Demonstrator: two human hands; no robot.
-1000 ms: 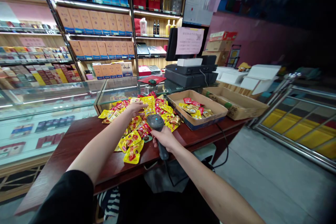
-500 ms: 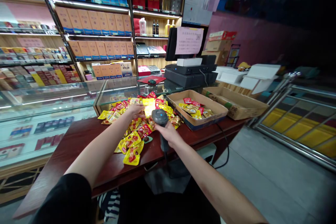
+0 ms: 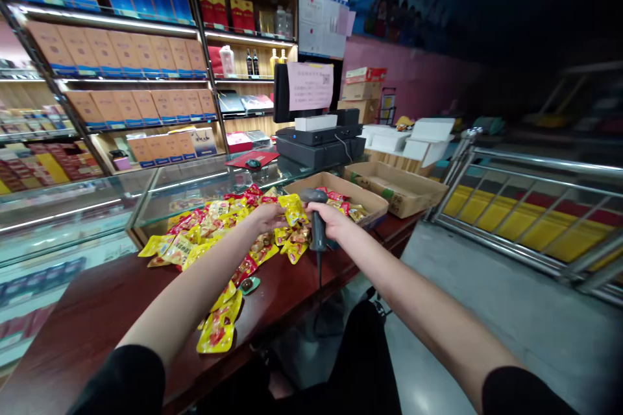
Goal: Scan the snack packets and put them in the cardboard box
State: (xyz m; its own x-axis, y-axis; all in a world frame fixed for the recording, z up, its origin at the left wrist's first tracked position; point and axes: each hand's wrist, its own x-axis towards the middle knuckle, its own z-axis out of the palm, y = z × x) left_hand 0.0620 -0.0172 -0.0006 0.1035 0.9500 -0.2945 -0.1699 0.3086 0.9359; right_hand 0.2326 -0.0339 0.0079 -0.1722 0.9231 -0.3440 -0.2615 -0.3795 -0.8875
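My left hand (image 3: 267, 218) grips a yellow snack packet (image 3: 293, 209) at its edge, just in front of the head of a black handheld barcode scanner (image 3: 317, 224). My right hand (image 3: 333, 220) is closed around the scanner's handle. Below and left of my hands, a heap of yellow and red snack packets (image 3: 214, 237) lies spread over a dark red wooden table (image 3: 104, 298). Some packets lie separately near the table's front edge. A cardboard tray (image 3: 338, 197) holding more packets stands just behind my right hand, partly hidden by it.
A flatter cardboard box (image 3: 394, 190) stands right of the tray. Behind them are a glass display counter (image 3: 189, 191) and a black checkout terminal (image 3: 318, 146). A metal railing (image 3: 525, 207) runs along the right, above a grey floor.
The view has swung right, shifting everything left in the picture. My hands have moved farther from me, bringing the yellow packet beside the scanner head. The scanner now stands more upright.
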